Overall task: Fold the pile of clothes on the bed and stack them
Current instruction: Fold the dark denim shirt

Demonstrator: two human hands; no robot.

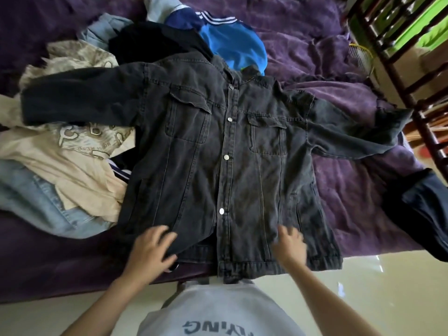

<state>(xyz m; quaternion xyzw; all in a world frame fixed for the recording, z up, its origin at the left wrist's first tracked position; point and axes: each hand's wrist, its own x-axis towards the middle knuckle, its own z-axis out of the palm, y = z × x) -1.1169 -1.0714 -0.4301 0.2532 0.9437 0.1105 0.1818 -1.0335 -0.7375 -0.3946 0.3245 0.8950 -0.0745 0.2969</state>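
A dark grey denim jacket [225,151] lies spread front-up on the purple bed [339,185], buttoned, with both sleeves stretched out to the sides. My left hand [151,248] rests on its lower left hem with fingers spread. My right hand [289,243] lies flat on the lower right front, fingers relaxed. A pile of unfolded clothes sits to the left: a cream printed shirt [72,151], light blue jeans [46,207], a black garment [150,42] and a blue sports top [232,42] behind the collar.
A dark navy garment [419,209] hangs over the bed's right edge. A dark wooden chair frame [397,76] stands at the right. The near bed edge runs just in front of my body, with pale tiled floor [363,287] below.
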